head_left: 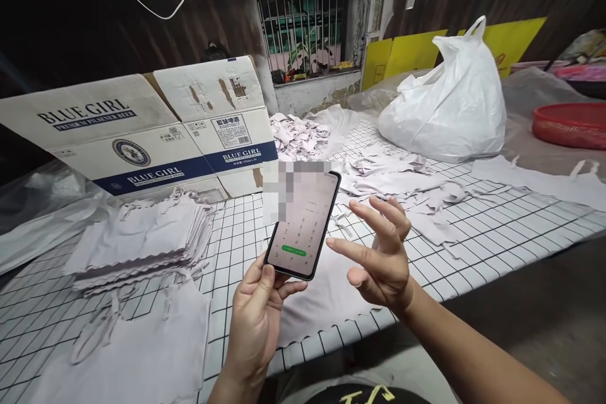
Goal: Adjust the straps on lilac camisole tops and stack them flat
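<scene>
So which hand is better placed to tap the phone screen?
Probably the right hand: it is free, open, with fingers pointing at the phone. The left hand grips the phone from below.

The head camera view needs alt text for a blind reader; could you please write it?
A left hand holds up a smartphone while the right hand hovers open beside it, above a gridded table strewn with pale fabric pieces.

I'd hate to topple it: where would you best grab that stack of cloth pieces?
Take the stack at its near edge, coming in low from the front: the pieces lie flat and layered, so a hand can slide under and pinch. The box blocks the far side.
</scene>
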